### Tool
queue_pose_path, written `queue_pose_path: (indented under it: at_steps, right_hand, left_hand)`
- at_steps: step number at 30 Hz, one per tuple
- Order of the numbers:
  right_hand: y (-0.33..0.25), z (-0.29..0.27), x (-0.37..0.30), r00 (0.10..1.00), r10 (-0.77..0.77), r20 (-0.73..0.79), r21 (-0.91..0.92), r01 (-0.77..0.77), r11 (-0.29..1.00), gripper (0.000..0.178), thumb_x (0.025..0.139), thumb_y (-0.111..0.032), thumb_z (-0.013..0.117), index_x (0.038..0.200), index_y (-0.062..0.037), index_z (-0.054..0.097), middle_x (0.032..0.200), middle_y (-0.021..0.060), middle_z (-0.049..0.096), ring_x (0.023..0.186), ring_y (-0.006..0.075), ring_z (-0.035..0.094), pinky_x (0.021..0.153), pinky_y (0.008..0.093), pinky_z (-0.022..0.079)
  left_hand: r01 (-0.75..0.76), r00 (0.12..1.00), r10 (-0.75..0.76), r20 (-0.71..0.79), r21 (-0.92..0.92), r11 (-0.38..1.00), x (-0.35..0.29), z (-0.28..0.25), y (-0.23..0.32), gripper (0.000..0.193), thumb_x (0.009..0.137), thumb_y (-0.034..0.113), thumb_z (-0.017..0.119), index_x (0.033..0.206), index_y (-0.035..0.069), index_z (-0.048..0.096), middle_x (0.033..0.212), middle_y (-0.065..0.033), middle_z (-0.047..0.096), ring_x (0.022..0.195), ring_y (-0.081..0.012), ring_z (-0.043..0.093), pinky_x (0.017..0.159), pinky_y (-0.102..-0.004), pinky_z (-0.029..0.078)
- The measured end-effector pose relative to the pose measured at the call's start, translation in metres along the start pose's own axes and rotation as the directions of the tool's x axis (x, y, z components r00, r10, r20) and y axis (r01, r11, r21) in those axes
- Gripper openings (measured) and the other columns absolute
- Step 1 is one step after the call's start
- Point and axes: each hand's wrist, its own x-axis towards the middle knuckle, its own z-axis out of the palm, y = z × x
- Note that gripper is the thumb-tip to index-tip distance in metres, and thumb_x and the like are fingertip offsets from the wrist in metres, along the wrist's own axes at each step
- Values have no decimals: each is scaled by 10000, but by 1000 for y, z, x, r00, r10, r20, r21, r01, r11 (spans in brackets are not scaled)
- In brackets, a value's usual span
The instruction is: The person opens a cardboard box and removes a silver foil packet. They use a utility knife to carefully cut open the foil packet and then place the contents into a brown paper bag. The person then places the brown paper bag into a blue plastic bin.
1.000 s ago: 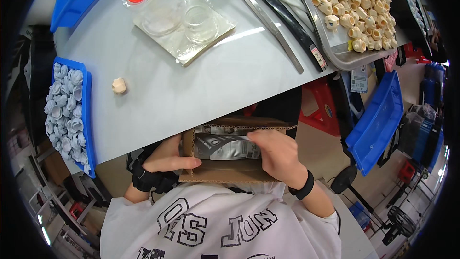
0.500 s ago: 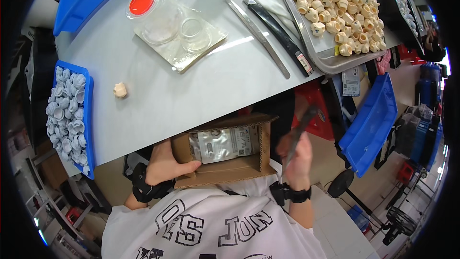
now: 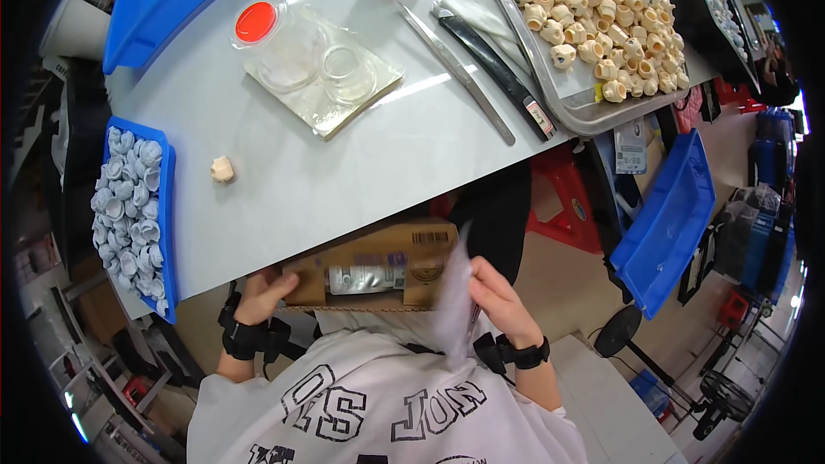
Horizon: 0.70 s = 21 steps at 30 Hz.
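Note:
My left hand [image 3: 265, 294] grips the left end of a small brown cardboard box [image 3: 378, 249], which is held over my lap beside the table edge. Inside the box lies a silver foil pouch [image 3: 363, 280] with printing on it. At the box's right end my right hand [image 3: 505, 301] is closed on a thin, whitish, flat thing [image 3: 453, 305]. Motion blurs that flat thing, so its kind stays unclear. It hangs in front of the box's right end and hides part of it.
On the table [image 3: 344, 189] are one beige hollow piece [image 3: 222, 169], clear containers on a square pad [image 3: 322, 120], tweezers [image 3: 455, 73] and a black-handled tool [image 3: 494, 69]. A blue tray [image 3: 169, 232] holds bluish cupped pieces; a metal tray [image 3: 593, 125] holds many beige ones.
The box has tilted, its printed side now showing, and shifted left with my left hand. My right hand has moved down and inward; its blurred dark, narrow thing now appears as a broad whitish one.

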Motion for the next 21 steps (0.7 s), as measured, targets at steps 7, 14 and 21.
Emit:
queue_pose_path:
  at_steps: [7, 14, 21]
  right_hand:
    - [-19, -4, -1, 980, -86, -177, -107, 68, 992, 109, 952, -156, 459, 933, -55, 496, 758, -66, 433, 663, 16, 371, 608, 172, 329]
    - [-29, -3, -12, 866, -229, -444, -142, 185, 973, 92, 920, -103, 509, 939, -17, 538, 725, -72, 496, 626, -14, 386, 556, 153, 298]
    - [-39, -10, -12, 793, -271, -546, -88, 267, 960, 91, 902, -107, 532, 924, -23, 562, 709, -75, 507, 616, -15, 400, 548, 157, 305]
  left_hand:
    - [-120, 993, 115, 39, 136, 984, 2, 2, 18, 826, 730, 659, 556, 1164, -44, 549, 1168, -168, 578, 1115, -266, 513, 984, -368, 333]
    - [-205, 967, 244, 78, 805, 556, -28, 27, 44, 740, 648, 306, 748, 1264, -2, 480, 1291, -227, 471, 1189, -401, 432, 1011, -433, 320]
    - [-167, 961, 253, 112, 964, 208, 5, 68, 49, 501, 798, 288, 636, 1246, 95, 522, 1169, -196, 522, 1023, -379, 511, 874, -464, 387]
